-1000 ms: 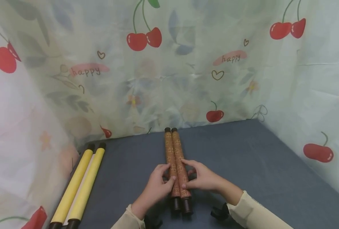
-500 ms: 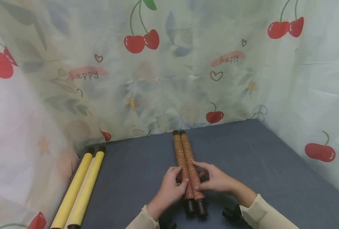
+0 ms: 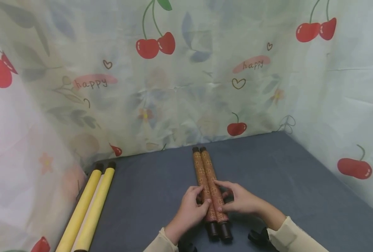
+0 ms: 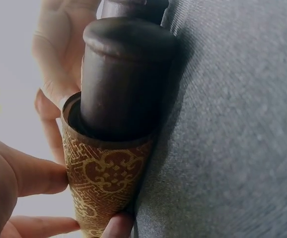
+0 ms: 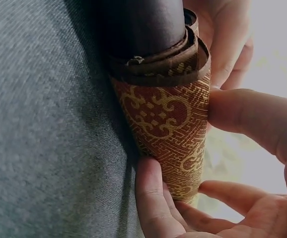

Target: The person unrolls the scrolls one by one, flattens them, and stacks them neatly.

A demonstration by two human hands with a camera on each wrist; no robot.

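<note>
Two rolls of brown-and-gold brocade lie side by side and touching on the dark cloth, the two ends of a scroll rolled inward. My left hand (image 3: 191,208) grips the left scroll roll (image 3: 202,175) near its near end, thumb on top. On the right roll (image 3: 212,171), my right hand (image 3: 241,199) pinches the outer side with thumb and fingers. Dark end knobs stick out of both rolls; the left wrist view shows one knob (image 4: 128,74) close up. In the right wrist view, layered brocade edges (image 5: 168,62) wrap around the other knob.
A yellow scroll (image 3: 93,213), also rolled from both ends with a pale strip between, lies at the left of the dark blue tablecloth (image 3: 148,182). Cherry-printed curtains (image 3: 180,101) stand behind and at both sides. A black strap (image 3: 259,236) is by the right wrist.
Both hands and the brown scroll have shifted right and slightly nearer in the head view, mostly in the first half second. The grips look the same; the head view itself has shifted a little.
</note>
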